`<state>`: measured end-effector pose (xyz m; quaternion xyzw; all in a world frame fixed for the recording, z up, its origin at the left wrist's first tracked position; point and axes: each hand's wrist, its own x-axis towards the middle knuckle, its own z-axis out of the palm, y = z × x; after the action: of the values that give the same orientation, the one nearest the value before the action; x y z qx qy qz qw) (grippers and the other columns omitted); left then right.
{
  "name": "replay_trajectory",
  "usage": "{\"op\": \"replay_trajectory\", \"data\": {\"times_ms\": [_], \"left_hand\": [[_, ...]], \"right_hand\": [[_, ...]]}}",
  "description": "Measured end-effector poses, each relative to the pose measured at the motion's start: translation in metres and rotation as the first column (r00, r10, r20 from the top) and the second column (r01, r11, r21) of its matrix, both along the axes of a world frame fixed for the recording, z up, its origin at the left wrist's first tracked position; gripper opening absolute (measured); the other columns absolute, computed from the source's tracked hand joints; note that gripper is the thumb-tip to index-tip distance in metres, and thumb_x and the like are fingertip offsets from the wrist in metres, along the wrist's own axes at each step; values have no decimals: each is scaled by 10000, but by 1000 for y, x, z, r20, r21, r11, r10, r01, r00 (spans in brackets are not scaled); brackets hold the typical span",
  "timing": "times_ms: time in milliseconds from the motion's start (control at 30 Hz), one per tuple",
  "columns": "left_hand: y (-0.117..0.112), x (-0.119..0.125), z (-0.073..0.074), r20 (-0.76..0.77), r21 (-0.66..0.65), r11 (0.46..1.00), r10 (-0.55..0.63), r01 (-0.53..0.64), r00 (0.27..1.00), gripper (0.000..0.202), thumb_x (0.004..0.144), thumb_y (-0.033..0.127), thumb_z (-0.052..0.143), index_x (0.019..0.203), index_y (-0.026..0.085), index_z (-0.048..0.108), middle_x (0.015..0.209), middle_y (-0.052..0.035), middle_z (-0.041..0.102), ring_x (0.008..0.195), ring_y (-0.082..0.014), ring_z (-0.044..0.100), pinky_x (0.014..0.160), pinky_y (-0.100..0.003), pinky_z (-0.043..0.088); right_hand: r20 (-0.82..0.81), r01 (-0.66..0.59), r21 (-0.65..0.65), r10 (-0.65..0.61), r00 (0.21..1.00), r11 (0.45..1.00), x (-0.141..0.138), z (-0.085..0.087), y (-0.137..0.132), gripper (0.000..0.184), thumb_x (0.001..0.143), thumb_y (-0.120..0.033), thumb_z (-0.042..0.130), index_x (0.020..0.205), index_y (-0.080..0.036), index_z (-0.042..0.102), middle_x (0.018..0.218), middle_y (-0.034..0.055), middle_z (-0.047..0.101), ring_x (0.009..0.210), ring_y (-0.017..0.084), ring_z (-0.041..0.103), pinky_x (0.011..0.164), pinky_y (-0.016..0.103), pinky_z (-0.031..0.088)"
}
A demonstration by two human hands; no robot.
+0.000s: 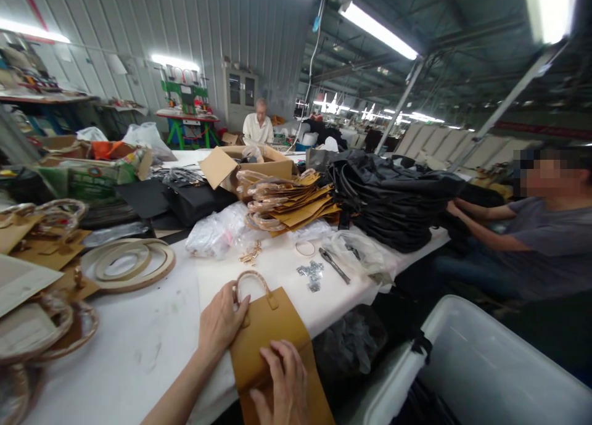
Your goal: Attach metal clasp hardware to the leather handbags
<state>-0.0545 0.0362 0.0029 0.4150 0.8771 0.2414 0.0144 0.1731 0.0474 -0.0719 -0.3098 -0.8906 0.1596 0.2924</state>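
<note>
Tan leather bag panel on a white-topped work table, its lower end running past the table edge. A looped handle rises from the panel's upper end at a small tab. The left hand is partly closed, with thumb and fingers gripping the handle's base beside the tab. The right hand is loosely open, its slightly curled fingers resting on the panel and holding nothing else.

Farther along the table lie a stack of tan panels with handles, a heap of black bags, and pliers. A seated co-worker reaches toward the heap. Print on a green carton and a red wall banner is too small or blurred to read.
</note>
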Motion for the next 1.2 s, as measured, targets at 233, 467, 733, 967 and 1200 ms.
{"op": "replay_trajectory", "data": {"times_ms": [233, 467, 733, 967, 1200], "left_hand": [[0, -1, -1, 83, 82, 994, 68, -75, 994, 323, 1038, 444, 466, 1286, 241, 504, 953, -12, 737, 879, -211, 719, 730, -310, 462], [2, -3, 2, 76, 46, 995, 80, -84, 994, 357, 1017, 446, 511, 1307, 238, 522, 970, -18, 761, 901, -225, 732, 734, -315, 474], [5, -5, 0, 37, 9, 998, 70, -70, 997, 410, 997, 508, 486, 1318, 258, 535, 1111, -60, 772, 1036, -275, 718, 813, -365, 503], [6, -3, 2, 21, -6, 998, 70, -70, 997, 420, 980, 515, 496, 1299, 251, 566, 1117, -57, 772, 1047, -287, 717, 829, -377, 510], [7, 0, 5, 8, -14, 997, 77, -76, 997, 441, 971, 523, 513, 1312, 249, 562, 1105, -53, 771, 1039, -282, 714, 845, -382, 517]], "right_hand": [[-50, -32, -46, 30, 998, 998, 4, 15, -6, 580, 934, -274, 653, 1494, -311, 507, 1505, 108, 536, 1405, 386, 502, 1094, 582, 513], [-239, -107, -260, 43, 970, 960, 20, 33, 8, 508, 989, -302, 614, 1483, -266, 505, 1456, 135, 568, 1375, 321, 537, 1142, 539, 498], [-324, 171, -639, -464, 825, 750, 98, 29, 49, 441, 966, -507, 630, 1301, -220, 638, 1347, 141, 656, 1216, 271, 658, 1067, 469, 552], [-147, 227, -827, -589, 795, 514, 155, 3, 36, 544, 927, -625, 633, 1244, -184, 677, 1312, 159, 713, 1242, 308, 670, 1141, 510, 487], [-24, 234, -701, -350, 936, 673, 154, -3, 27, 588, 944, -544, 643, 1401, -177, 602, 1424, 170, 634, 1304, 308, 625, 1144, 510, 491]]}}
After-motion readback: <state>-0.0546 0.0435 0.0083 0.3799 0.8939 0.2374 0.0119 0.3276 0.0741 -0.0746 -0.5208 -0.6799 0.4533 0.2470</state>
